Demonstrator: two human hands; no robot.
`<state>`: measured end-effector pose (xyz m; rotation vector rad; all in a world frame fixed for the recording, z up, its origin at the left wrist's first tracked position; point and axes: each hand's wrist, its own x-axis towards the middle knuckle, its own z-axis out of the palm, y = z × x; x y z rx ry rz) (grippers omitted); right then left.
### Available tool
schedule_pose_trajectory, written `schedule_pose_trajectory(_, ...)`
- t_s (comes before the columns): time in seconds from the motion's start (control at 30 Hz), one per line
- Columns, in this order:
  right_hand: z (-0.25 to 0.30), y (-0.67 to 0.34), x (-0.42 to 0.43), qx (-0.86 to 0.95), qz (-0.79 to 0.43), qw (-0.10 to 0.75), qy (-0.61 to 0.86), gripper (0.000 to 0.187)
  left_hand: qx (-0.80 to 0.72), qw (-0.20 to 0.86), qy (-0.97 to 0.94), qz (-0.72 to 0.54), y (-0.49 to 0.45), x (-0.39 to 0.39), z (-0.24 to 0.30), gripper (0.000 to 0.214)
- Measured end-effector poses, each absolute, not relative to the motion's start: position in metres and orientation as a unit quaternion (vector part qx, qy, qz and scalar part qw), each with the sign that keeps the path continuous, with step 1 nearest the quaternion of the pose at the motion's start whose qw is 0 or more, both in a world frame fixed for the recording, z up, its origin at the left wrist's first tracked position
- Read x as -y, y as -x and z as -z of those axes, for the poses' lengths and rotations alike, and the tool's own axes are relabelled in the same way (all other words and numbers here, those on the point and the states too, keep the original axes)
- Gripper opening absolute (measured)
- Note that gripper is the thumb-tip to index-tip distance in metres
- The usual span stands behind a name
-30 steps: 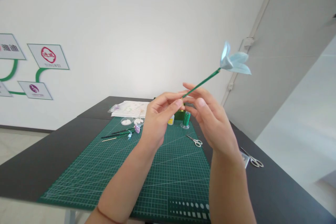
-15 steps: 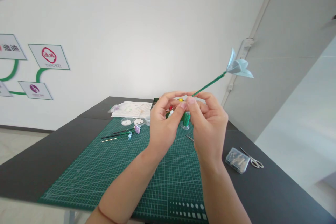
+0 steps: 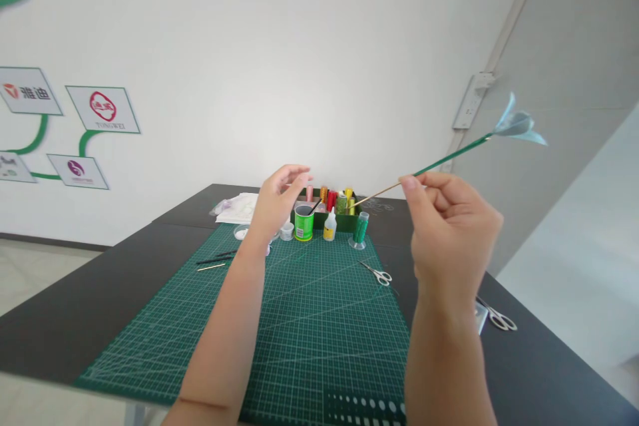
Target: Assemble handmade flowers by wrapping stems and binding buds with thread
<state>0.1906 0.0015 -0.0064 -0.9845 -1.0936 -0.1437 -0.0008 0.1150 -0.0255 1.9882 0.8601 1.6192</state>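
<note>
My right hand (image 3: 449, 233) pinches the stem of an artificial flower (image 3: 519, 125) between thumb and fingers. Its pale blue petals point up and right. Shiny green wrapping covers the upper stem (image 3: 456, 152), while a bare wooden end sticks out leftward past my fingertips. My left hand (image 3: 282, 200) is raised on the other side, apart from the flower, fingers parted and nothing visible in it. Beyond that hand stand a green can (image 3: 303, 223) with a dark-handled tool in it, a small glue bottle (image 3: 330, 225) and a spool of green thread (image 3: 360, 229).
A green cutting mat (image 3: 319, 319) covers much of the black table. White-handled scissors (image 3: 379, 274) lie on it, with a second pair (image 3: 500, 319) at right by a partly hidden clear box. A dark box (image 3: 344, 221) of coloured thread spools stands behind. Left lies a thin stick (image 3: 211, 267).
My hands have separated: the left let go of the stem and moved left, the right carried the flower rightward. The can, glue bottle and spools between them now show.
</note>
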Motion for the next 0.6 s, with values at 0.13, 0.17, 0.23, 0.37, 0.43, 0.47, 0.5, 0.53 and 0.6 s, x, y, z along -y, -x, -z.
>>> schedule_pose_trajectory(0.13, 0.004, -0.205, -0.001, 0.470, 0.070, 0.761, 0.442, 0.018, -0.604, 0.047, -0.678, -0.416, 0.035, -0.191, 0.058, 0.028)
schedule_pose_trajectory(0.17, 0.004, -0.207, -0.001, 0.464, 0.067, 0.767, 0.438, 0.018, -0.633, 0.040, -0.669, -0.387, 0.042, -0.209, 0.068, 0.028)
schedule_pose_trajectory(0.23, 0.002, -0.208, 0.000, 0.455, 0.061, 0.774, 0.435, 0.017, -0.664, 0.043, -0.661, -0.348, 0.054, -0.240, 0.088, 0.027)
schedule_pose_trajectory(0.37, 0.001, -0.209, -0.002, 0.452, 0.067, 0.774, 0.439, 0.017, -0.713, 0.068, -0.647, -0.261, 0.071, -0.285, 0.128, 0.018)
schedule_pose_trajectory(0.43, 0.001, -0.211, -0.003, 0.453, 0.069, 0.772, 0.441, 0.017, -0.729, 0.080, -0.639, -0.232, 0.076, -0.300, 0.145, 0.017)
schedule_pose_trajectory(0.47, 0.002, -0.211, -0.003, 0.453, 0.068, 0.771, 0.443, 0.017, -0.733, 0.083, -0.637, -0.223, 0.078, -0.307, 0.153, 0.018)
schedule_pose_trajectory(0.5, 0.002, -0.212, -0.004, 0.453, 0.068, 0.769, 0.446, 0.017, -0.738, 0.087, -0.633, -0.215, 0.080, -0.313, 0.160, 0.019)
schedule_pose_trajectory(0.53, 0.002, -0.213, -0.004, 0.453, 0.066, 0.768, 0.447, 0.016, -0.742, 0.090, -0.630, -0.209, 0.081, -0.318, 0.166, 0.022)
schedule_pose_trajectory(0.6, 0.002, -0.215, -0.005, 0.455, 0.066, 0.767, 0.448, 0.017, -0.747, 0.098, -0.627, -0.198, 0.082, -0.328, 0.174, 0.028)
